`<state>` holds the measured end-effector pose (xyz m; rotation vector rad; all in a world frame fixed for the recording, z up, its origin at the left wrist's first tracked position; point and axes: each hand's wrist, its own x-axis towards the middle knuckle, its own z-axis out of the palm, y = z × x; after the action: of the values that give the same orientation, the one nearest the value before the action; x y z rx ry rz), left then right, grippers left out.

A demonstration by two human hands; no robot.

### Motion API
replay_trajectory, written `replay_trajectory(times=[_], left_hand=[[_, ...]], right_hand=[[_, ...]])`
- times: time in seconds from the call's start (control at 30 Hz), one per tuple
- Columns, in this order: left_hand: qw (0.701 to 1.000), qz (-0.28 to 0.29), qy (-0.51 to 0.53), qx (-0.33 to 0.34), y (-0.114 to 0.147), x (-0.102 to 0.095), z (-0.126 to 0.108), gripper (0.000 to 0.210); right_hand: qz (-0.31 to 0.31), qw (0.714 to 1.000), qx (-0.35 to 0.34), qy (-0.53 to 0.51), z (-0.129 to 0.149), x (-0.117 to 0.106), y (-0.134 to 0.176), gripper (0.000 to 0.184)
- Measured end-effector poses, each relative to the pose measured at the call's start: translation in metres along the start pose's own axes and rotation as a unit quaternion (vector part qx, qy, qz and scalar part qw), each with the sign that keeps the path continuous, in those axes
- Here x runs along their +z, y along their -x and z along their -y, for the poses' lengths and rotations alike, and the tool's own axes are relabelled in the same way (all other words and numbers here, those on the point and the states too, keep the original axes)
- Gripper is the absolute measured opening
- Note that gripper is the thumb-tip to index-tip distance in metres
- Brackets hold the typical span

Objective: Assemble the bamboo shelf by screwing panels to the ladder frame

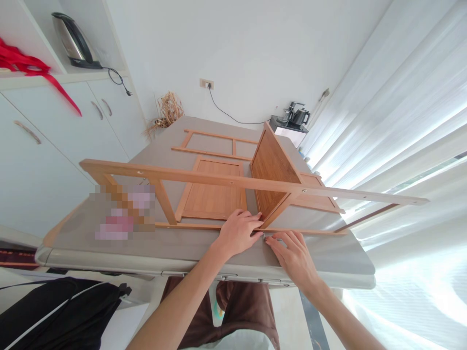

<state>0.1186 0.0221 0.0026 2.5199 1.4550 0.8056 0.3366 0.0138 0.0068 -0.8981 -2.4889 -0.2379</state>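
Frame (pixel 255 184) stands on edge near your side of the table (pixel 339 255), wooden panel (pixel 272 170) upright against it. Your right hand (pixel 294 250) pinches a thin metal piece (pixel 264 237) at the lower rail (pixel 323 233). Your left hand (pixel 237 233) is at that rail, beside the panel; can't tell if clamped.

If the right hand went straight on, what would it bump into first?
The right hand would probably bump the frame's lower bar first, though depth is hard to judge here.
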Motion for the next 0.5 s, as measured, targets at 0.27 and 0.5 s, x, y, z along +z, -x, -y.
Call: replay_trajectory(times=[0.27, 0.5], left_hand=[[1.000, 0.014, -0.014, 0.004, -0.001, -0.001, 0.000, 0.018], [1.000, 0.015, -0.011, 0.005, 0.000, -0.001, 0.001, 0.018]], right_hand=[[0.049, 0.995, -0.036, 0.082, 0.009, -0.009, -0.008, 0.031], [0.079, 0.987, -0.040, 0.134, 0.021, -0.014, -0.020, 0.030]])
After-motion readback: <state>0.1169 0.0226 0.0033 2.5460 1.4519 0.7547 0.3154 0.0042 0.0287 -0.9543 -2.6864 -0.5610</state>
